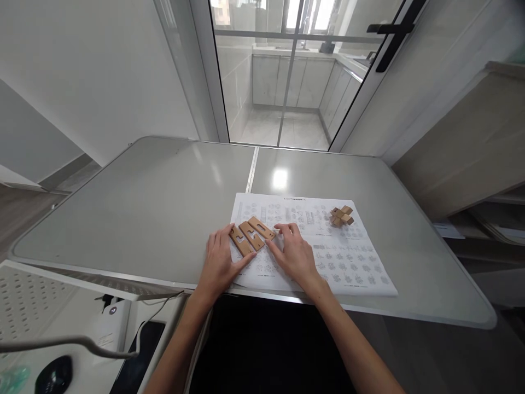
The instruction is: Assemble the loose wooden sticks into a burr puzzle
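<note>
Three flat notched wooden puzzle pieces [251, 235] lie side by side on a printed instruction sheet [344, 257] near the table's front edge. My left hand [219, 262] rests flat with fingers stretched out, its fingertips touching the left piece. My right hand [293, 251] lies spread on the sheet, fingers apart, touching the right piece's end. Neither hand grips anything. An assembled wooden burr puzzle [342, 216] sits on the sheet's far right part, away from both hands.
The grey folding table [143, 208] has a seam down its middle. A glass sliding door [287, 82] stands behind it, wooden shelving [471, 153] to the right. At lower left are a white perforated surface [33, 306], a cable and a dark mouse [53, 375].
</note>
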